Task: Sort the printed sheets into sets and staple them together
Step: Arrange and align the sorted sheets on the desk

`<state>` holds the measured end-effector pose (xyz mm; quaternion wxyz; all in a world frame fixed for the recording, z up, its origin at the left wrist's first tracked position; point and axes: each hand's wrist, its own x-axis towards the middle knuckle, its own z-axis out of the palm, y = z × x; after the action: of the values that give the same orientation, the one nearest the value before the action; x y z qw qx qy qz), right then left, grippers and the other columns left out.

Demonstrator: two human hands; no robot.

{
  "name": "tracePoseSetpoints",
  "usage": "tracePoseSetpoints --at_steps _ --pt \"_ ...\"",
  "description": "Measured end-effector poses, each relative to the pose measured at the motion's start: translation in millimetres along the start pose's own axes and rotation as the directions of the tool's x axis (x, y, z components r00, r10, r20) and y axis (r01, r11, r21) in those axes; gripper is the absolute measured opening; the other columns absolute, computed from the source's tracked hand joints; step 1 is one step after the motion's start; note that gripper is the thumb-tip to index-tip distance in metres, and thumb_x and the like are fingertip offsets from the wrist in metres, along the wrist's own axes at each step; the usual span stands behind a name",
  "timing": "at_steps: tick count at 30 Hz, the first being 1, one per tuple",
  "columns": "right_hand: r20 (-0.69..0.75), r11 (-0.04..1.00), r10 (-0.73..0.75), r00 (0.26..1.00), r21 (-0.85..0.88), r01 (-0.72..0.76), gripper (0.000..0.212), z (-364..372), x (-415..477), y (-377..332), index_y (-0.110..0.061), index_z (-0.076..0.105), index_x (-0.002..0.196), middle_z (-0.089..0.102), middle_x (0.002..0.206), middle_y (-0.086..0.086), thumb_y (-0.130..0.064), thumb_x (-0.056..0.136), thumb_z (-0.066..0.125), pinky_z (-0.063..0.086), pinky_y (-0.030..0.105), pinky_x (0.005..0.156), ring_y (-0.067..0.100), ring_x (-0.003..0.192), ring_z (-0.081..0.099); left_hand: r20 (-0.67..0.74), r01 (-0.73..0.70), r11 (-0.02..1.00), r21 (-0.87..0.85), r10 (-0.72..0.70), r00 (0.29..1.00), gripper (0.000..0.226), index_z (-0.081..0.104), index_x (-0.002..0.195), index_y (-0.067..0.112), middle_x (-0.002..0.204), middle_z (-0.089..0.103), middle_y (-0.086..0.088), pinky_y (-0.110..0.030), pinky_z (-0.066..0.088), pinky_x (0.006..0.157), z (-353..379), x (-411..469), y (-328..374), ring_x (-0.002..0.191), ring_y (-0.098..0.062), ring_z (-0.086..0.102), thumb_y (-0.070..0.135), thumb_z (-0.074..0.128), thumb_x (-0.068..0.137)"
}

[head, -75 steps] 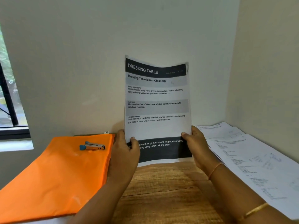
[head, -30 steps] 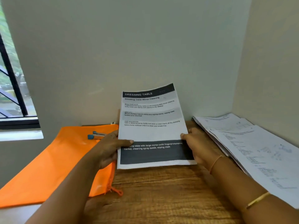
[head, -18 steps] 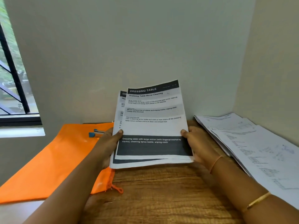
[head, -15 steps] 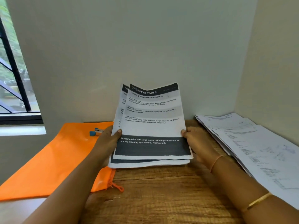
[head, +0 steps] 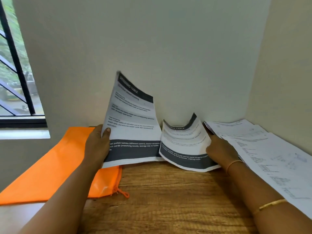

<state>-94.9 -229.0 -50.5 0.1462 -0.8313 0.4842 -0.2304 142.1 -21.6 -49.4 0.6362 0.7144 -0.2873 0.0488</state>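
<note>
Curled dark-banded sheets (head: 133, 122), possibly stacked

A pouch (head: 50, 169) lay at the bench's (head: 168, 200) left, a paper stack (head: 270, 157) at its right; between them were the left sheet (head: 133, 119) and right sheet (head: 184, 142), side by side.

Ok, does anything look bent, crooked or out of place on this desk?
Yes. The curled sheet that the right hand holds bows in the middle, its top corner flicking up near the wall. The tilted sheet in the left hand leans up, slightly bent. The paper pile on the right lies fanned, edges uneven.
</note>
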Motion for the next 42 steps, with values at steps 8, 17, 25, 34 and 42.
tracePoseSetpoints --at_steps 8,17,25,34,42 --pt "-0.003 0.988 -0.053 0.999 -0.143 0.052 0.065 13.3 9.9 12.8 -0.022 0.025 0.149 0.051 0.135 0.008 -0.009 0.090 0.049 0.045 0.033 0.095 0.028 0.115 0.055 -0.073 0.008 0.998 0.061 -0.004 0.997 0.022 0.056 0.110 0.009 0.099 0.058 -0.009 -0.031 0.036 0.071 -15.8 8.9 -6.9 0.087 -0.024 0.052 0.021 0.040 0.101" --pt "0.063 0.970 -0.163 0.985 -0.173 0.172 0.060 23.7 -4.6 -17.0 -0.017 0.032 0.143 0.037 0.145 0.014 -0.053 0.096 0.036 0.036 0.043 0.107 0.031 0.131 0.039 -0.128 -0.007 0.998 0.066 0.015 0.992 0.025 0.055 0.112 0.004 0.096 0.054 -0.007 -0.029 0.032 0.063 -19.0 9.4 -1.4 0.086 -0.021 0.048 0.019 0.039 0.101" --pt "0.469 0.945 -0.085 0.879 -0.243 0.221 0.073 38.1 -2.8 -16.9 -0.034 0.014 0.149 0.006 0.159 0.009 -0.071 0.088 0.029 0.001 0.060 0.113 0.032 0.146 0.003 -0.156 -0.030 0.994 0.105 0.046 0.987 0.026 0.055 0.113 0.002 0.097 0.053 -0.008 -0.028 0.029 0.063 -20.9 11.2 0.3 0.086 -0.019 0.047 0.019 0.039 0.101" --pt "0.462 0.935 -0.091 0.882 -0.265 0.235 0.071 41.2 -1.4 -15.9 -0.034 0.013 0.149 0.005 0.159 0.010 -0.070 0.089 0.027 0.002 0.059 0.113 0.031 0.146 0.002 -0.113 -0.013 0.999 0.035 0.016 0.994 0.021 0.055 0.109 0.008 0.098 0.056 -0.008 -0.030 0.035 0.064 -22.0 13.4 -1.2 0.086 -0.022 0.050 0.019 0.040 0.101" --pt "0.272 0.985 -0.174 0.947 0.026 0.173 0.063 37.1 -8.3 -29.6 -0.021 0.022 0.149 0.019 0.157 0.007 -0.055 0.096 0.030 0.010 0.050 0.116 0.026 0.145 0.015 0.028 0.001 0.999 0.039 -0.002 1.000 0.014 0.054 0.105 0.018 0.100 0.062 -0.009 -0.037 0.046 0.077 -13.9 8.5 -2.9 0.089 -0.027 0.057 0.024 0.042 0.101"
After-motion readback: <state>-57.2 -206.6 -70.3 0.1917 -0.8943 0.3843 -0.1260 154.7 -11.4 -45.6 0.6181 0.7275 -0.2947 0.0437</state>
